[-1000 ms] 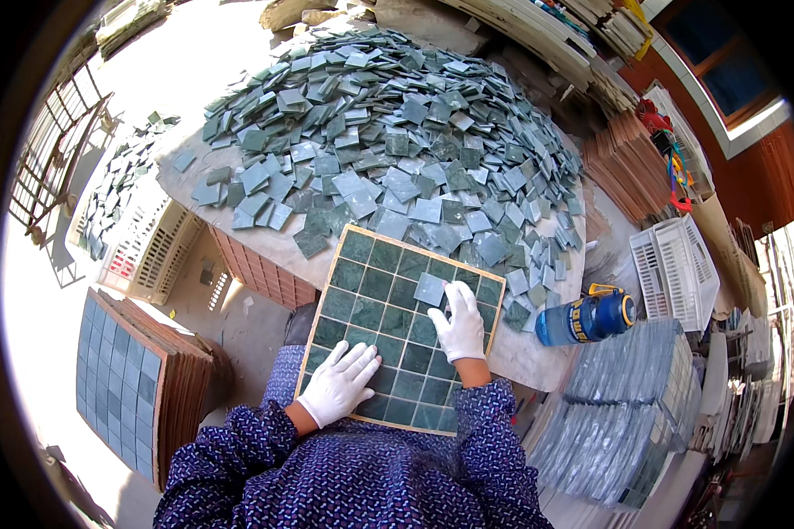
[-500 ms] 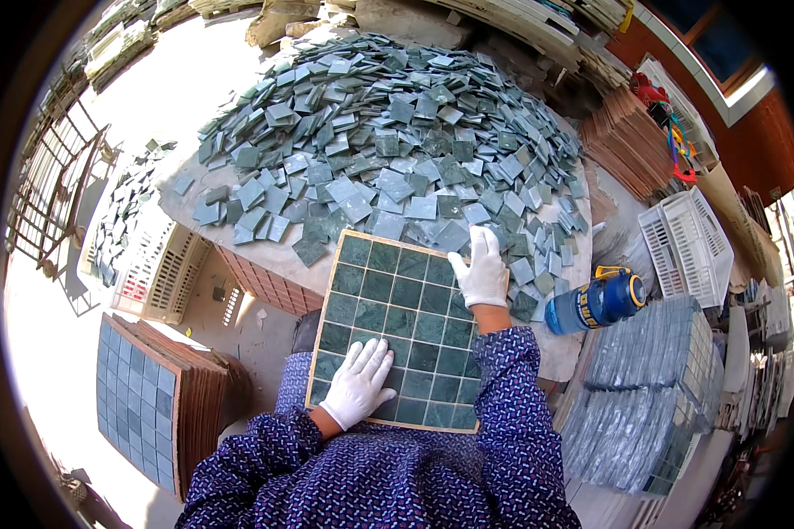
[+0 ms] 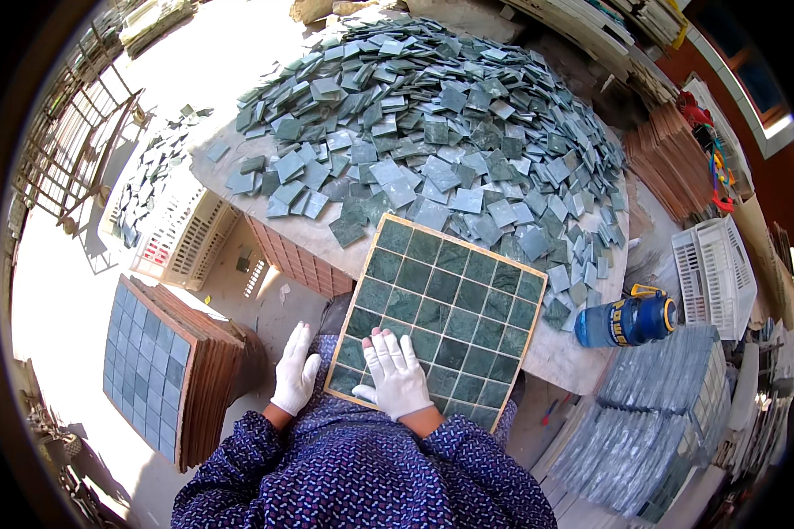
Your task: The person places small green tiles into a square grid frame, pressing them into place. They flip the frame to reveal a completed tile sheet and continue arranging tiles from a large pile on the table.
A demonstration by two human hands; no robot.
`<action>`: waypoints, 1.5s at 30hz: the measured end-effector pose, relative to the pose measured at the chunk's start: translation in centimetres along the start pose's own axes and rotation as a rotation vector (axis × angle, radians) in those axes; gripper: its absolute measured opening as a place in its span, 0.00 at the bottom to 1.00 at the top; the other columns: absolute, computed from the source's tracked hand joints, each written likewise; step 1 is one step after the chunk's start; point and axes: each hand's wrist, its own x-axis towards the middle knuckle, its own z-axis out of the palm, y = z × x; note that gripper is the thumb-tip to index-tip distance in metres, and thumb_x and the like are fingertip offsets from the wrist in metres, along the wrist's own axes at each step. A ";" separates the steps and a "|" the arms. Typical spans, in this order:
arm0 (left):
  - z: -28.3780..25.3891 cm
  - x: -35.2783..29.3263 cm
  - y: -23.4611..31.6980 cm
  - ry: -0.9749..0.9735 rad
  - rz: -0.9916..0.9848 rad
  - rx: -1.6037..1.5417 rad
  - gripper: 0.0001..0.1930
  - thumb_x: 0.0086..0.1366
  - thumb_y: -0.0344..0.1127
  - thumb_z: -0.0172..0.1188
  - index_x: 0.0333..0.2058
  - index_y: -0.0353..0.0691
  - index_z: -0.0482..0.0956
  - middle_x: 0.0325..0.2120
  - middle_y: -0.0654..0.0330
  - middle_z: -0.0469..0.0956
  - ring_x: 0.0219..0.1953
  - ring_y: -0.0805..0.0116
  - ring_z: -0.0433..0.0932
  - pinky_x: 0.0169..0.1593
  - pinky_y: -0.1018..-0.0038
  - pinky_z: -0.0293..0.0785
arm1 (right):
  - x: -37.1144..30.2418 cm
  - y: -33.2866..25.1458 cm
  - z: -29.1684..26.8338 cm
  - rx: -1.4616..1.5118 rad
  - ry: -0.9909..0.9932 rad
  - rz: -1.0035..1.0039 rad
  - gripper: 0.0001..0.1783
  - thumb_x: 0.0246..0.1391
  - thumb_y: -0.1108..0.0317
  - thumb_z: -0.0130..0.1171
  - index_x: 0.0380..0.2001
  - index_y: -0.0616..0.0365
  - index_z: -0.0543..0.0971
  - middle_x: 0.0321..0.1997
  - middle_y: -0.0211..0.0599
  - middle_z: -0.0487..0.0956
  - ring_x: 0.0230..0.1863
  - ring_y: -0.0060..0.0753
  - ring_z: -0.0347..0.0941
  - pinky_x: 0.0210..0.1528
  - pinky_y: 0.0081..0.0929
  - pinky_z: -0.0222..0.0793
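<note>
A wood-edged tray (image 3: 531, 339) filled with a grid of dark green square stone tiles (image 3: 451, 354) leans tilted between my lap and the table edge. My right hand (image 3: 395, 374), in a white glove with bare fingertips, lies flat on the tiles near the tray's lower left part, fingers spread. Just left of the tray, my left hand (image 3: 296, 370), gloved the same way, is held off it with straight fingers and nothing in them. Beyond the tray's far edge, loose green-grey tiles (image 3: 441, 172) lie heaped on the table (image 3: 573, 357).
At the left stands a stack of tile-filled boards (image 3: 146, 375), with a white plastic crate (image 3: 190, 238) behind it. A blue bottle (image 3: 625, 319) lies on the table's right edge. Bundled tile sheets (image 3: 640, 423), white baskets (image 3: 716, 275) and stacked brown boards (image 3: 670, 163) are on the right.
My right hand has come from the tray's far right edge down to its lower left part. My left hand has lifted off the tiles and moved left. The view has shifted.
</note>
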 end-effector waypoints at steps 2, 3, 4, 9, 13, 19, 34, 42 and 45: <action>-0.1 0.9 1.2 0.074 0.013 -0.085 0.29 0.63 0.35 0.52 0.62 0.32 0.60 0.61 0.42 0.61 0.63 0.45 0.61 0.64 0.64 0.59 | 0.5 -2.0 1.8 0.126 -0.060 -0.265 0.42 0.46 0.41 0.59 0.59 0.58 0.68 0.66 0.43 0.64 0.70 0.40 0.54 0.71 0.47 0.43; -0.2 1.3 1.8 0.091 0.014 -0.094 0.29 0.63 0.35 0.53 0.61 0.32 0.61 0.60 0.41 0.63 0.62 0.45 0.63 0.63 0.63 0.60 | 0.6 -2.7 1.9 0.222 -0.069 -0.352 0.36 0.48 0.45 0.59 0.56 0.56 0.72 0.65 0.41 0.66 0.69 0.39 0.56 0.71 0.45 0.46; -0.4 1.6 2.4 0.081 0.044 -0.078 0.29 0.63 0.35 0.53 0.61 0.32 0.61 0.60 0.41 0.63 0.62 0.45 0.63 0.63 0.64 0.60 | 0.5 -2.8 1.8 0.237 -0.119 -0.391 0.35 0.48 0.46 0.59 0.57 0.54 0.71 0.64 0.41 0.67 0.68 0.39 0.56 0.70 0.44 0.47; -1.6 1.4 2.6 0.048 0.083 0.001 0.31 0.62 0.38 0.55 0.61 0.32 0.60 0.61 0.41 0.62 0.63 0.45 0.62 0.64 0.63 0.60 | -4.1 2.7 -2.4 0.003 0.011 0.060 0.43 0.44 0.44 0.62 0.62 0.54 0.66 0.65 0.42 0.64 0.67 0.47 0.56 0.69 0.50 0.46; -0.3 0.7 1.4 0.004 0.061 -0.023 0.32 0.62 0.39 0.56 0.62 0.32 0.60 0.61 0.41 0.61 0.63 0.45 0.61 0.64 0.63 0.59 | -13.2 8.6 -3.2 -0.205 0.257 0.550 0.50 0.42 0.52 0.67 0.63 0.67 0.58 0.68 0.61 0.55 0.68 0.67 0.47 0.68 0.57 0.45; 1.3 2.4 3.4 -0.056 0.143 -0.028 0.32 0.59 0.34 0.60 0.61 0.34 0.62 0.61 0.43 0.62 0.63 0.46 0.62 0.64 0.63 0.60 | -15.2 5.7 -2.1 0.407 0.442 1.075 0.37 0.53 0.71 0.56 0.64 0.69 0.56 0.69 0.52 0.58 0.69 0.45 0.55 0.68 0.32 0.51; -1.3 0.9 -2.3 -0.233 -0.112 -0.338 0.29 0.65 0.42 0.58 0.59 0.33 0.65 0.56 0.44 0.69 0.60 0.52 0.67 0.62 0.68 0.61 | -16.9 7.4 -1.2 0.435 0.618 0.952 0.27 0.52 0.72 0.55 0.57 0.66 0.67 0.60 0.49 0.71 0.60 0.47 0.67 0.61 0.34 0.62; 0.2 8.8 -7.3 0.186 -0.262 -0.481 0.22 0.66 0.38 0.55 0.56 0.33 0.70 0.52 0.47 0.74 0.56 0.56 0.72 0.58 0.69 0.66 | -16.6 9.2 -0.6 0.570 0.660 0.938 0.29 0.56 0.73 0.52 0.60 0.69 0.62 0.63 0.50 0.68 0.61 0.42 0.67 0.61 0.33 0.63; 3.4 13.8 -10.7 0.364 -0.449 -0.294 0.22 0.66 0.42 0.54 0.54 0.33 0.72 0.51 0.47 0.75 0.53 0.55 0.74 0.55 0.69 0.69 | -14.1 7.2 -2.2 0.466 0.489 0.966 0.29 0.59 0.72 0.49 0.62 0.70 0.58 0.65 0.49 0.65 0.61 0.41 0.65 0.62 0.31 0.59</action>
